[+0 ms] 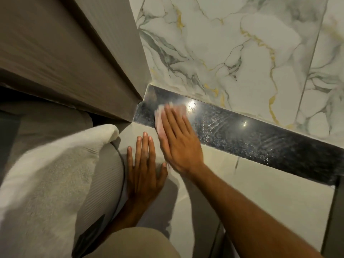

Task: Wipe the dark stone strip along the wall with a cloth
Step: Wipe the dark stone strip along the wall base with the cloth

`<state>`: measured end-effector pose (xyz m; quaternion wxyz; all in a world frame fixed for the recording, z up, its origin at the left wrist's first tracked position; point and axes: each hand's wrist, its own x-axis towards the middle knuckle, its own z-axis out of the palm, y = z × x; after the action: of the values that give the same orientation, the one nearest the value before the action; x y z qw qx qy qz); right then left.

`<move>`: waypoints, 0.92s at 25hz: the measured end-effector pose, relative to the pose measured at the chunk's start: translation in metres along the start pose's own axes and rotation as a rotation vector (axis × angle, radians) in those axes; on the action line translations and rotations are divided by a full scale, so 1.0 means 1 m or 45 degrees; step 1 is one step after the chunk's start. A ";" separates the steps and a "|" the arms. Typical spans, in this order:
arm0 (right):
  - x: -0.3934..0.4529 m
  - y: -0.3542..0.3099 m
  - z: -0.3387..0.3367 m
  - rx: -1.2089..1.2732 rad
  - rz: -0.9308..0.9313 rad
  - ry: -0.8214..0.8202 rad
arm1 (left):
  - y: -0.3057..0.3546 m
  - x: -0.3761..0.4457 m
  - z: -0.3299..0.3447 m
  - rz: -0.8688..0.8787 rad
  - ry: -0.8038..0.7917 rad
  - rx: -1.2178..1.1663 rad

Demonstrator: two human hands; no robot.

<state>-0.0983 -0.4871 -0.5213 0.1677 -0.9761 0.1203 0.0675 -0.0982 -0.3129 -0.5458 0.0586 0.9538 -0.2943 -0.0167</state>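
Observation:
A dark speckled stone strip (242, 131) runs along the foot of the marble-patterned wall, with wet smear marks and light reflections on it. My right hand (178, 138) lies flat on a pale pink cloth (160, 116), pressing it onto the strip's left end near the corner. The cloth shows only past my fingertips and beside the hand. My left hand (145, 170) rests flat with its fingers spread on the light floor tile just below the strip, holding nothing.
A grey-brown door or panel (74, 58) meets the strip at its left end. A white towel (46, 174) over a ribbed grey round object (104, 183) sits at the lower left. White marble wall tiles (232, 43) rise behind the strip.

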 end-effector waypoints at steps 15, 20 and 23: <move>-0.102 0.056 -0.016 0.004 0.217 0.036 | 0.021 0.002 0.011 0.215 -0.097 -0.092; 0.001 0.078 -0.027 -0.052 0.587 0.211 | 0.025 0.003 0.017 0.245 -0.094 -0.056; 0.014 0.037 -0.007 -0.028 0.218 0.167 | 0.026 0.000 0.019 0.181 -0.070 -0.056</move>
<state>-0.0942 -0.5266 -0.5284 0.1423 -0.9664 0.2131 0.0188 -0.1142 -0.3362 -0.5612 0.0726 0.9281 -0.3623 -0.0453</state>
